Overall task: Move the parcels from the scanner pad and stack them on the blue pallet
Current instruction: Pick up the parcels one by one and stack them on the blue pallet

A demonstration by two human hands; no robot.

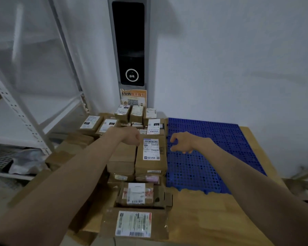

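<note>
Several brown cardboard parcels with white labels are piled on the left half of the wooden table. The tallest one, a labelled parcel (pixel 150 155), stands in the middle beside the blue pallet (pixel 212 157), which carries nothing. My left hand (pixel 131 137) is at this parcel's upper left corner with its fingers bent downward. Whether they touch the box I cannot tell. My right hand (pixel 182 142) hovers over the pallet's left edge, just right of the parcel, with loosely curled fingers holding nothing. More parcels (pixel 134 223) lie near the front edge.
A tall scanner post (pixel 131 43) with a dark screen stands against the back wall behind the parcels. White metal shelving (pixel 25 119) fills the left side. The wooden table (pixel 212 215) shows bare in front of the pallet.
</note>
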